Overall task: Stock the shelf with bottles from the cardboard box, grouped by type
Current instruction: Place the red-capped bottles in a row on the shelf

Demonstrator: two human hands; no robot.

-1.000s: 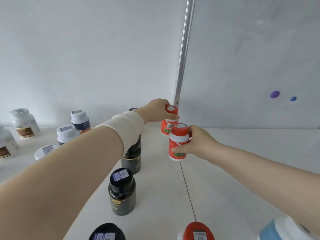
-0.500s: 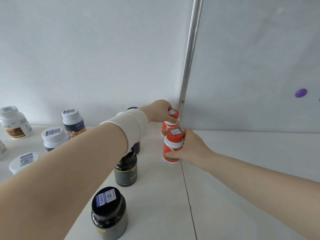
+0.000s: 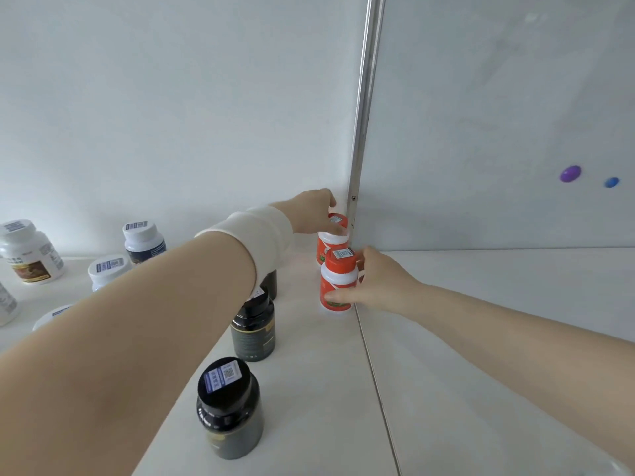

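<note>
Your left arm (image 3: 137,338) is stretched forward from the lower left, with a white cuff (image 3: 254,235) round the wrist. Your left hand (image 3: 314,213) is palm down, its fingers (image 3: 330,200) curled over the cap of the rear red bottle (image 3: 326,249). Your right arm (image 3: 515,345) enters from the lower right, forearm bare. Your right hand (image 3: 381,281) grips the front red bottle (image 3: 338,273) from its right side, thumb (image 3: 338,297) across the lower body. The two hands are near each other, not touching.

Pale wall (image 3: 171,97) and glossy panel (image 3: 498,97), meeting at a metal strip (image 3: 364,115).
The strip stands upright in the corner; on the panel a purple dot (image 3: 570,173) sits just beside a smaller blue dot (image 3: 611,182).
</note>
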